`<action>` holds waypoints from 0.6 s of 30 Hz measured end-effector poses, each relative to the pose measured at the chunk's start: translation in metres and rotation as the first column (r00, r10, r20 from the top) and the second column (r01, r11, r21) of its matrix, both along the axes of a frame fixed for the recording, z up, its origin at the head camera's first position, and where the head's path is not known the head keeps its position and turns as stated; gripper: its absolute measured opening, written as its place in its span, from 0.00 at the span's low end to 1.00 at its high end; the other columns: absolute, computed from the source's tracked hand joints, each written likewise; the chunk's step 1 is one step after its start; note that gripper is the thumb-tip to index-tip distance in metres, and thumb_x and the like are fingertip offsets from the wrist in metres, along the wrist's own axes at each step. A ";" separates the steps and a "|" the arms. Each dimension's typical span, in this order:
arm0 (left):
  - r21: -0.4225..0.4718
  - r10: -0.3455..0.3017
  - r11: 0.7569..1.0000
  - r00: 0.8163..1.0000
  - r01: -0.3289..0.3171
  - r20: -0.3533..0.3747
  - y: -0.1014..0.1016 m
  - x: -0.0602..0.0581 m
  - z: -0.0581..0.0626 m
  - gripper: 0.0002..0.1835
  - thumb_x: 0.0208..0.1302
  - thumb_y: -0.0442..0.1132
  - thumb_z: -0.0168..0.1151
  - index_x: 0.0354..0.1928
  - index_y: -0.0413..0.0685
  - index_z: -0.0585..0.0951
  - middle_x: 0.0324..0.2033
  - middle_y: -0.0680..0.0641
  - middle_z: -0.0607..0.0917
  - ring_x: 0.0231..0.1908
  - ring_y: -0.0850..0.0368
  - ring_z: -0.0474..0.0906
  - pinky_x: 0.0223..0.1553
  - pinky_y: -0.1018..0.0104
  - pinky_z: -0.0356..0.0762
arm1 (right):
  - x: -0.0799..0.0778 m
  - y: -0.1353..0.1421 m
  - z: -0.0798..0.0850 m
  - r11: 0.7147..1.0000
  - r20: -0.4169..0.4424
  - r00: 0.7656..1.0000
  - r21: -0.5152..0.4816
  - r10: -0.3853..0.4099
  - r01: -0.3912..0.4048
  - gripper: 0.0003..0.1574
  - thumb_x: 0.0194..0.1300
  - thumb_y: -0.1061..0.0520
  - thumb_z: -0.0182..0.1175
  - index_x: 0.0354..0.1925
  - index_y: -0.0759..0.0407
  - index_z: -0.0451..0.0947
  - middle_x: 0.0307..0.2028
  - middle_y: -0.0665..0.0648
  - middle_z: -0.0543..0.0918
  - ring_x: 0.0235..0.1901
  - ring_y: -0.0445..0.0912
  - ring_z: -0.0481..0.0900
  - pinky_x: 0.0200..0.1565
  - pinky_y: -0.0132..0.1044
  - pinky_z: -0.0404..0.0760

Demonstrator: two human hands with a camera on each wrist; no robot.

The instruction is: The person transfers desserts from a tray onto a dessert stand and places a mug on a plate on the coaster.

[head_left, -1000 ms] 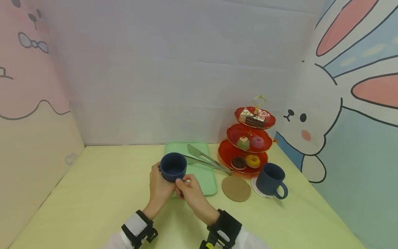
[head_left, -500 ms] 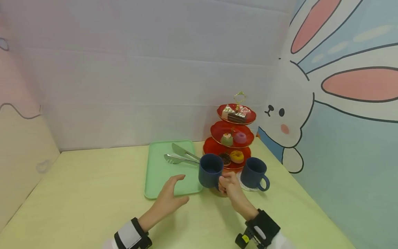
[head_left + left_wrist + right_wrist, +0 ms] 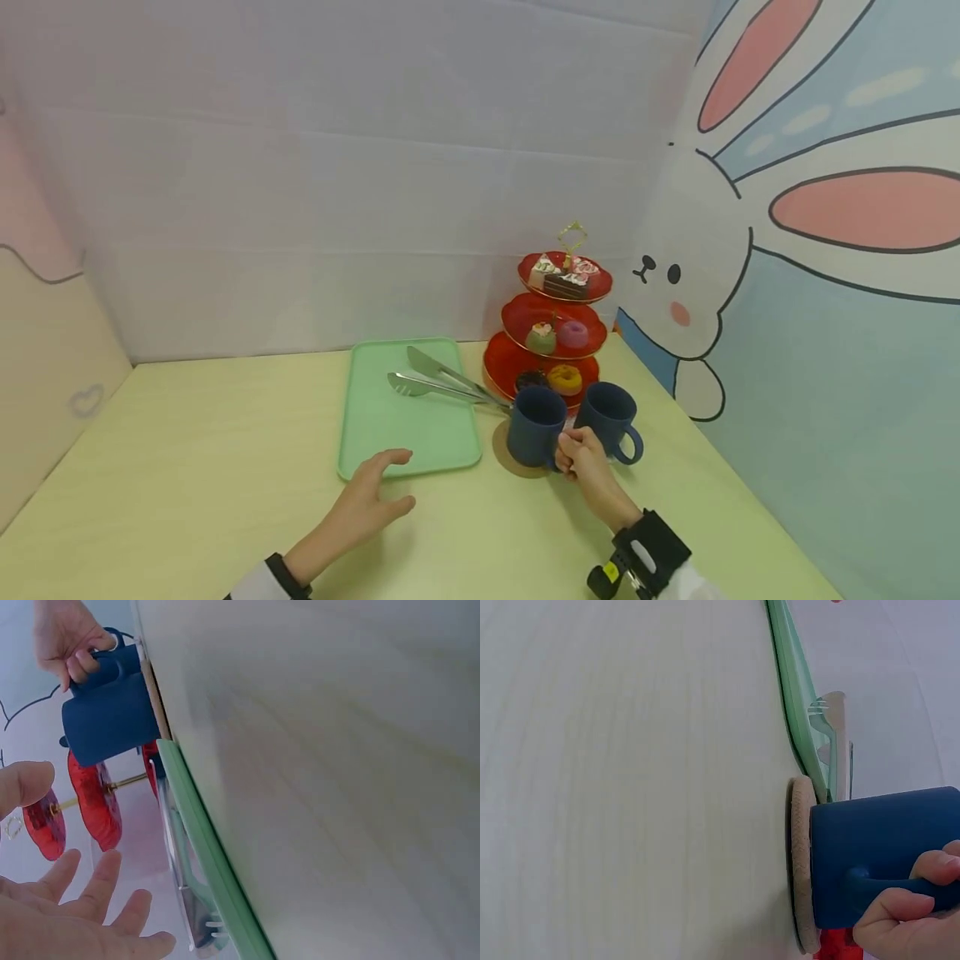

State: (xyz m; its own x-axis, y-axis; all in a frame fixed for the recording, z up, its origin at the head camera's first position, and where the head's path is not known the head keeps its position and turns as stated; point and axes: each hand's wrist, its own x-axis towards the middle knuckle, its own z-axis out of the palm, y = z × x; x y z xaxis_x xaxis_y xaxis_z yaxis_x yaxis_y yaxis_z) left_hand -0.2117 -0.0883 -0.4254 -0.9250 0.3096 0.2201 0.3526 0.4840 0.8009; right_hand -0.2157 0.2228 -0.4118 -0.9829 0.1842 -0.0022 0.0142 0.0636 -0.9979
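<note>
My right hand (image 3: 588, 471) pinches the handle of a dark blue mug (image 3: 536, 425), which stands upright on a round tan coaster (image 3: 508, 457). In the right wrist view the base of the mug (image 3: 877, 847) meets the woven coaster (image 3: 804, 862). Fingers spread and holding nothing, my left hand (image 3: 358, 510) hovers near the front edge of the green tray (image 3: 382, 429). Metal serving tongs (image 3: 442, 385) lie across that tray, their joined end reaching past its right side. A second blue mug (image 3: 609, 415) is just right of the held one.
A three-tier red stand (image 3: 553, 327) with cakes and donuts rises behind the mugs. A white wall closes off the back of the pale yellow table (image 3: 225, 450), and a rabbit-print panel (image 3: 825, 375) stands along the right.
The right hand has carried the mug rightward from over the tray and onto the tan coaster. My left hand has released the mug and drawn back to the left. The head view has shifted right.
</note>
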 end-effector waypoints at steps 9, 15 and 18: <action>0.037 0.007 0.999 1.000 -0.007 0.003 -0.009 0.005 -0.004 0.26 0.48 0.32 0.66 0.53 0.40 0.73 0.50 0.39 0.78 0.55 0.39 0.67 0.53 0.38 0.64 | -0.002 0.001 0.001 0.980 0.004 1.000 0.198 0.021 -0.021 0.07 0.69 0.63 0.45 0.39 0.67 0.58 0.24 0.58 0.67 0.24 0.46 0.65 0.26 0.35 0.63; -0.040 -0.097 0.994 0.995 0.097 0.002 -0.009 -0.018 0.006 0.27 0.53 0.34 0.64 0.56 0.36 0.70 0.52 0.34 0.76 0.56 0.36 0.67 0.54 0.36 0.64 | 0.001 -0.011 0.039 0.559 -0.383 0.923 0.775 0.048 0.293 0.15 0.54 0.59 0.62 0.36 0.69 0.72 0.33 0.63 0.75 0.34 0.54 0.71 0.35 0.47 0.74; -0.168 -0.095 0.983 0.992 0.080 -0.083 -0.001 -0.060 0.024 0.29 0.54 0.35 0.63 0.58 0.33 0.68 0.54 0.30 0.74 0.56 0.36 0.66 0.56 0.39 0.64 | -0.028 -0.034 0.071 0.410 -0.478 0.854 0.834 0.205 0.368 0.08 0.55 0.59 0.60 0.27 0.64 0.75 0.28 0.62 0.77 0.32 0.56 0.72 0.34 0.49 0.76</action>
